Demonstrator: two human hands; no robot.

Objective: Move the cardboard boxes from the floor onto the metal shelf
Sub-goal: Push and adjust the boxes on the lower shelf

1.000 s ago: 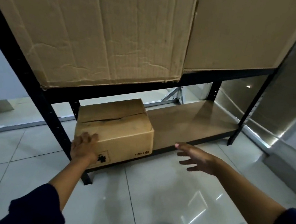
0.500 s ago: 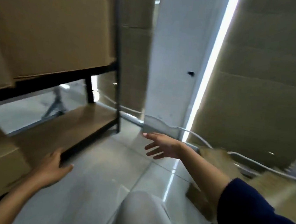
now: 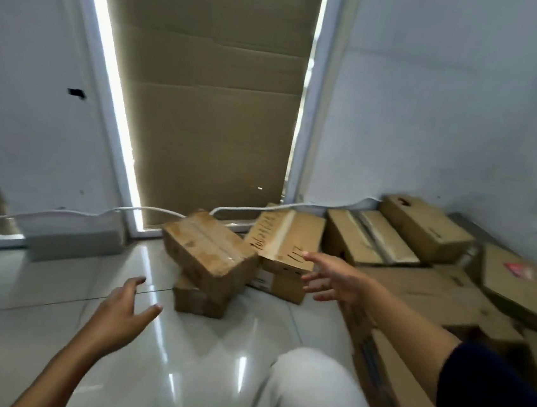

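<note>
Both hands empty, fingers spread. Left hand (image 3: pixel 124 304) hovering over bare floor (image 3: pixel 52 296), right hand (image 3: pixel 335 280) reaching twd boxes, touching nothing.

Nearest target: taped box (image 3: pixel 207 256), tilted, propped on smaller box (image 3: pixel 197 298) underneath, close to the window-side wall. Just right of it, touching: box w/ handwriting (image 3: pixel 284 241), flap edge lifted. More boxes behind along the right wall, incl. strapped box (image 3: pixel 369 237) and long box (image 3: pixel 423 228); flattened cardboard (image 3: pixel 416 295) nearer. Shelf not in view.

Handling, est.: corrugated, stiff, prob. light-to-moderate; glossy tape slick, so grip opposite side faces/bottom edges w/ both hands, not tape. Tilted one may slip off on contact.

Contents: all closed, can't tell what's inside.
</note>
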